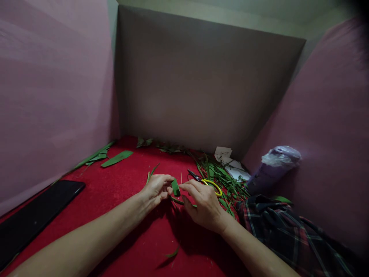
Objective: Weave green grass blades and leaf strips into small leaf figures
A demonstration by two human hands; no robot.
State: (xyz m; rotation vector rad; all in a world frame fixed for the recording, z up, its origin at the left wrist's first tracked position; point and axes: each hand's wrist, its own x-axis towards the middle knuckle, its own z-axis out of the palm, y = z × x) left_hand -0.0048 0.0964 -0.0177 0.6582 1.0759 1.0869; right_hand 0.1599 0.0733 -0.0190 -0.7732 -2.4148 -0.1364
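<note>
My left hand (158,189) is closed on a folded green leaf (175,187), pinching it at its left side above the red cloth (121,231). Close by on the right, my right hand (201,202) has its fingers apart, with the fingertips beside the leaf; whether they touch it is hard to see. A thin green strip (177,201) runs below the leaf between the two hands. Just beyond my right hand lie scissors (211,184) with yellow handles and dark blades, pointing up and left.
Cut stems and leaves (227,181) pile up at the right. A broad leaf (117,158) lies at the back left, near a black flat panel (43,215). White papers (223,153), a purple plastic-wrapped roll (273,169) and plaid cloth (282,227) sit along the right wall.
</note>
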